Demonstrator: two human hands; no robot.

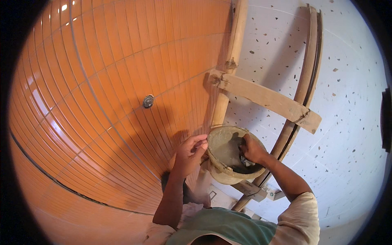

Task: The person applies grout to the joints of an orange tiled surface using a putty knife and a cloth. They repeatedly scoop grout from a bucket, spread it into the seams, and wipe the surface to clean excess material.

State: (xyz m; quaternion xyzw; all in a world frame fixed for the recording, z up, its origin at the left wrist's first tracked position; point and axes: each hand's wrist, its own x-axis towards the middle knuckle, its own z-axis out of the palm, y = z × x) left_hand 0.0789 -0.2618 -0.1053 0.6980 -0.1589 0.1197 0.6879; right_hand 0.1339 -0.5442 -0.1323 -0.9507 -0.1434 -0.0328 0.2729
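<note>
A round, shallow mortar-stained bucket [222, 145] with grey wet material inside sits at the ladder's lower part. My left hand [190, 151] is at its left rim, fingers curled against the edge. My right hand [252, 149] reaches inside, closed around a small grey object that I cannot make out, partly hidden by my fingers and smeared with the material.
A wooden ladder [265, 96] with bamboo-like rails stands before me, a board tied across it. Orange grooved tiles [90, 53] cover the left wall, with a round metal fitting [148, 101]. The white speckled surface [347, 81] is on the right.
</note>
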